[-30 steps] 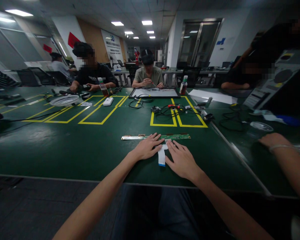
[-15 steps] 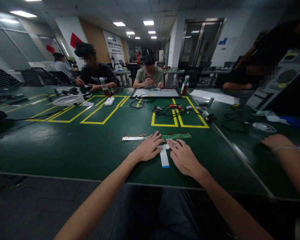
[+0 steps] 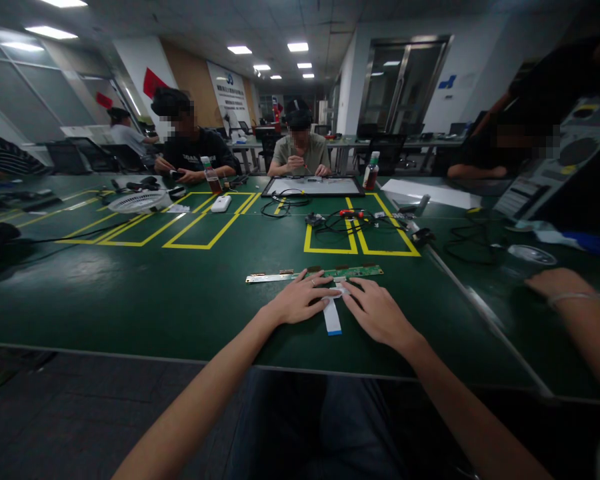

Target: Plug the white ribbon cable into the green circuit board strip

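Left hand (image 3: 300,301) turned inward, right hand (image 3: 379,311) opposite, both touching white ribbon (image 3: 333,319) (either grip pinching, cannot tell)

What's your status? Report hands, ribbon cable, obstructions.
Left hand, right hand both at white ribbon cable. Blue end toward wearer. Circuit board beyond cable. Red object farther out, apart from hands.

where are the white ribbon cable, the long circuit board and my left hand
White ribbon cable (image 3: 333,317), head view: strip above its blue end.
Long circuit board (image 3: 359,272), head view: its green right part.
Left hand (image 3: 299,299), head view: back of the hand.
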Tool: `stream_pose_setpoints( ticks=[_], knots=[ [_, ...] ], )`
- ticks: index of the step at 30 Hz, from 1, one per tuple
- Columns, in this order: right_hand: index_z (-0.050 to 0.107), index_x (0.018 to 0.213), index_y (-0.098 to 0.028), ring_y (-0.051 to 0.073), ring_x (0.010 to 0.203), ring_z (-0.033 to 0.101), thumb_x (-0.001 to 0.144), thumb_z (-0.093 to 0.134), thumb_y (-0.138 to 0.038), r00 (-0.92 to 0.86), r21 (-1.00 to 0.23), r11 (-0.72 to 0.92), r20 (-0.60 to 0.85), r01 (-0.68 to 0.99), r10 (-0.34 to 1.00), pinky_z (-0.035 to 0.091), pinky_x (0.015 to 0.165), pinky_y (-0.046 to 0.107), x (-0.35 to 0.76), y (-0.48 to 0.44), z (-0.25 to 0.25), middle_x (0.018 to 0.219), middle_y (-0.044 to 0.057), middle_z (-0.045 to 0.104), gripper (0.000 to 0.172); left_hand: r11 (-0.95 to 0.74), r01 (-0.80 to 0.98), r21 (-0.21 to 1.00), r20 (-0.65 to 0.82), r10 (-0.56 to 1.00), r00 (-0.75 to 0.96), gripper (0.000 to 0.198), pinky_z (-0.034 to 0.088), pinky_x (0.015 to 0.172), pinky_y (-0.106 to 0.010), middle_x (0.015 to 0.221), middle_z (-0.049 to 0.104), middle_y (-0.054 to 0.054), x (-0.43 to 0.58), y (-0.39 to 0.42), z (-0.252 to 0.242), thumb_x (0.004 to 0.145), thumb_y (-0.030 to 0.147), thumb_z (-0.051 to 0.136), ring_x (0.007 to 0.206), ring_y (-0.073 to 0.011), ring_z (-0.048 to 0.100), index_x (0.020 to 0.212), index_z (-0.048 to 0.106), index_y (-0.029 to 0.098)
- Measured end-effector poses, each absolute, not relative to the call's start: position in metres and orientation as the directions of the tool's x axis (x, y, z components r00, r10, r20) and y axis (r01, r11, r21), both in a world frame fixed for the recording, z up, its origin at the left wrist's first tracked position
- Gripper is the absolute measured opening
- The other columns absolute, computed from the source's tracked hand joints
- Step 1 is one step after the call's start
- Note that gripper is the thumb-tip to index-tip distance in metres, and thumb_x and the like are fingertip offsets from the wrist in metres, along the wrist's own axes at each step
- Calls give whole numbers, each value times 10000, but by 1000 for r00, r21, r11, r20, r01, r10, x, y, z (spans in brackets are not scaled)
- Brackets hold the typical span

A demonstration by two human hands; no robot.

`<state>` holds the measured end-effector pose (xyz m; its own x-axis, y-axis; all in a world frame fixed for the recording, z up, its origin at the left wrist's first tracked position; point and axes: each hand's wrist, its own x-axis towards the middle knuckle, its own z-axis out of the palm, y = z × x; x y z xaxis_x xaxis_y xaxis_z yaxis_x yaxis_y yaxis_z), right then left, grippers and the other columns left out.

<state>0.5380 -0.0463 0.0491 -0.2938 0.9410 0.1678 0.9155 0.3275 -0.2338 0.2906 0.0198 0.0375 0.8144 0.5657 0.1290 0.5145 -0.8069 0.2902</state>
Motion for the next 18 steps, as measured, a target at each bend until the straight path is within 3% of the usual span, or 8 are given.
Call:
stream_pose_setpoints(
  ticks=[7,12,18],
  knots=[
    [704,1345,-157,303,1315,586,1059,466,-407,-194,-229,281,338,932,921,478,1142,471,596,-57,34,1392,145,674,448,-790,534,301,131,589,797,476,172,1304,-660,1692,428,-12,289,17,40,1126,467,314,1615,-292,298,1556,511,409],
    [660,1399,-163,339,1321,591,1054,472,-429,-101,-197,185,372,963,923,509,1094,544,650,-74,17,1419,155,658,474,-752,610,249,112,649,753,495,205,1296,-646,1695,425,-32,269,19,39,1132,477,284,1601,-291,329,1574,492,399],
    [647,1410,-156,333,1324,590,1055,456,-403,-89,-164,163,386,973,918,498,1108,534,658,-81,12,1428,152,657,472,-584,784,209,114,811,573,533,241,1280,-657,1676,456,-47,192,25,29,1123,535,259,1580,-301,372,1583,487,390]
  ],
)
